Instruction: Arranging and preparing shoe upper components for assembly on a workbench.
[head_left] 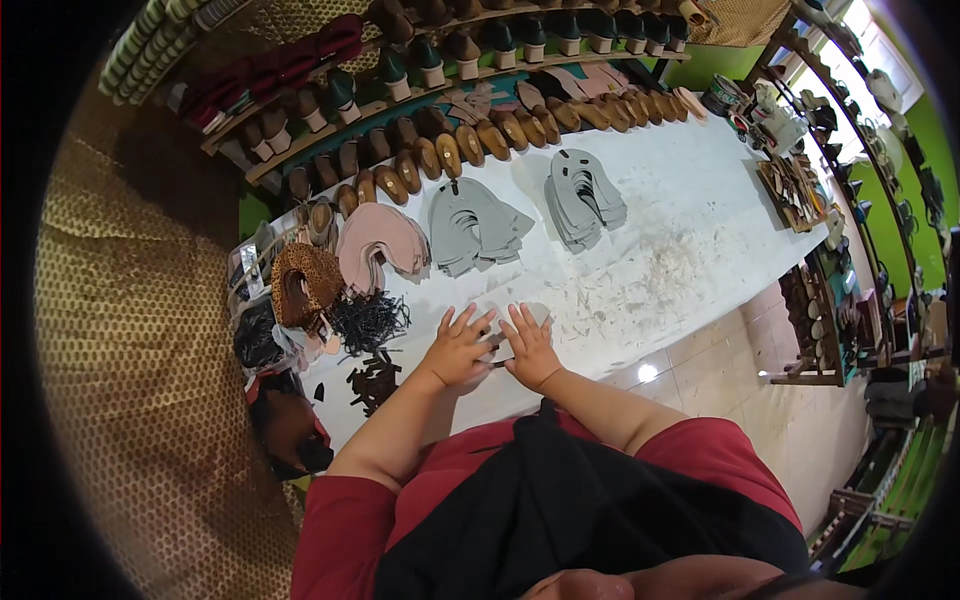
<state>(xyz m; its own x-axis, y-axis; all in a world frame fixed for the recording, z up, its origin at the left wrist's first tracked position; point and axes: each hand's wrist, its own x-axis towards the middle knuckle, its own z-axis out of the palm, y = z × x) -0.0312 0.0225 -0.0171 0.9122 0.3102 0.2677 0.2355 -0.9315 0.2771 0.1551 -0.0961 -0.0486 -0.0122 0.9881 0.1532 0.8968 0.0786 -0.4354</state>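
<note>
My left hand point(460, 346) lies palm down near the table's front edge, fingers spread. Beside it my right hand point(530, 345) is also flat, its fingers apart. Both press on a grey cut piece, mostly hidden under them, with a small dark strip by the thumbs. Beyond the hands sits a stack of grey U-shaped shoe-upper pieces point(465, 222). Another grey stack point(582, 195) lies farther right. Left of these is a stack of pink U-shaped pieces point(372, 240). A heap of black strips point(372, 318) and a pile of dark brown strips point(374, 382) lie left of my left hand.
Wooden shoe lasts point(470, 145) line the white table's point(690, 220) far edge, below a shelf of shoes point(467, 65). Leopard-print pieces point(300, 280) lie at the left. Scraps point(665, 275) litter the right part. A tool tray point(792, 195) stands at the right end, near shoe racks point(818, 320).
</note>
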